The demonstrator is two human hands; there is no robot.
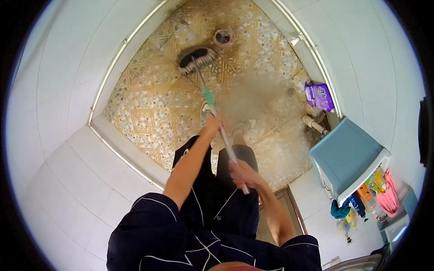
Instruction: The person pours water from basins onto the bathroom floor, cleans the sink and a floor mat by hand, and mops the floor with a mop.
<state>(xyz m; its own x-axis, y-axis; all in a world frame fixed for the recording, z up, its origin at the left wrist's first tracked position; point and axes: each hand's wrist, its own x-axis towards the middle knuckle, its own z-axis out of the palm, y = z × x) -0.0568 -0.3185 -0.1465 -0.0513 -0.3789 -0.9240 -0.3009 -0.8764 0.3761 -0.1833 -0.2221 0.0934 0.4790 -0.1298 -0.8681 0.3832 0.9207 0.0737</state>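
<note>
A long-handled brush (194, 59) with a dark head and pale bristles rests on the stained, patterned floor (149, 122). Its pale handle has a green joint and runs back toward my body. My left hand (213, 123) is closed round the handle just below the green part. Nearer to me, my right hand (242, 174) is wrapped round the handle close to its end. Just beyond the brush head, slightly right, is a round drain opening (224, 38). The brush head looks blurred.
A purple package (319, 96) lies at the right wall by a pipe stub (315, 124). Below it stands a blue-topped unit (348, 156) with bottles and a pink cloth (388, 195) beside it. White pipes (113, 67) run along the walls. My feet are behind the handle.
</note>
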